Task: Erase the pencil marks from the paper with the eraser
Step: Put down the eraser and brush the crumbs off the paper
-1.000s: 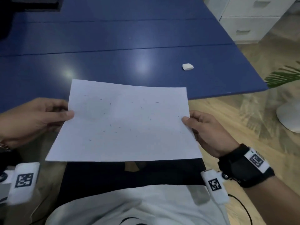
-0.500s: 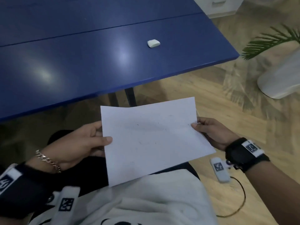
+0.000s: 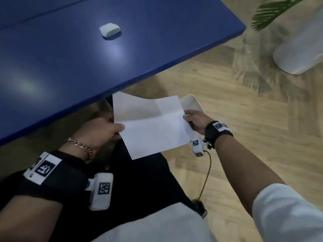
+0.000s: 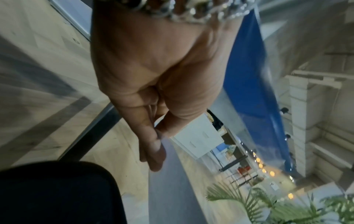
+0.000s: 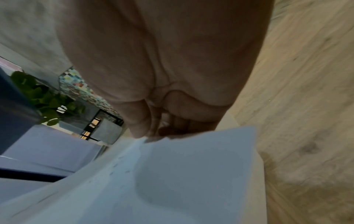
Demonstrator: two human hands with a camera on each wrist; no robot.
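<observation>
1. Blue worktop (image 3: 73,55) bare of the sheet now: off the surface and down past the near edge, compared with a second ago.
2. White paper (image 3: 153,130) held over the lap, below the worktop edge, bent along a crease with its far right corner curling over. Half a second back, flat. Looks like tipping or shaking off crumbs, so probably a clean-up beat after rubbing, though only a guess.
3. Left hand (image 3: 99,130) pinching the paper's left edge, thumb on top, fingers (image 4: 153,151) curled under.
4. Right hand (image 3: 195,119) gripping the right edge, fingers (image 5: 172,130) closed on the sheet.
5. White eraser (image 3: 109,30) lying alone on the worktop, well apart from both hands, untouched.
6. Faint pencil marks (image 5: 122,165) left on the sheet: a few specks only, too small to count. Likely more erasing if they stay, and that means paper back on the worktop first.
</observation>
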